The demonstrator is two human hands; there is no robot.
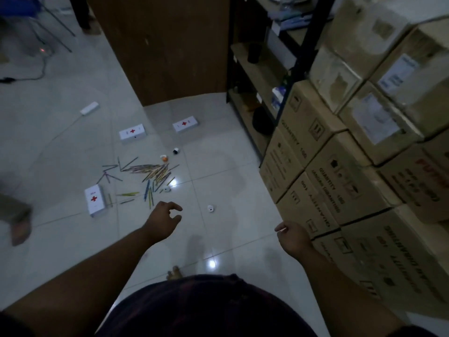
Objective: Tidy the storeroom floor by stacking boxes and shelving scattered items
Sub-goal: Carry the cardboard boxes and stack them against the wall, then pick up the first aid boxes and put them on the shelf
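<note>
Dark shirt cloth (206, 307) and two bare forearms sit closest, and beyond them both hands hang over the pale glossy tiled floor (230, 166) with nothing in them. Just on the near side of the scattered heap of thin coloured pencils (155, 171), the left hand (165, 215) has its fingers loosely curled, thumb and forefinger apart. Well to the right of that heap, beside the stacked brown cardboard cartons (340, 178), the right hand (292, 235) is loosely curled too and looks empty. Judging by this, the cartons look already stacked and the step in hand is collecting the scattered items, with the left hand leading. Most of the pencils lie in one dense fanned bundle, with strays crossing each other at its left and near edges. The next move probably calls for crouching and sweeping them into a bunch rather than lifting them singly, since thin round pencils would likely roll on slick tile. Three flat white rectangular boxes marked with a red cross ring the heap: the first box (94, 200) at its near left, the second box (132, 133) beyond it to the left, the third box (185, 124) beyond it to the right. A small round white piece (167, 189) lies at the heap's near edge and another white piece (210, 208) to its near right. An orange-and-white piece (164, 158) and a black-and-white piece (176, 150) lie just past its far edge; what these are is too small to tell. Beyond the heap to the right stands the dark metal shelf rack (255, 69), presumably where they belong.
</note>
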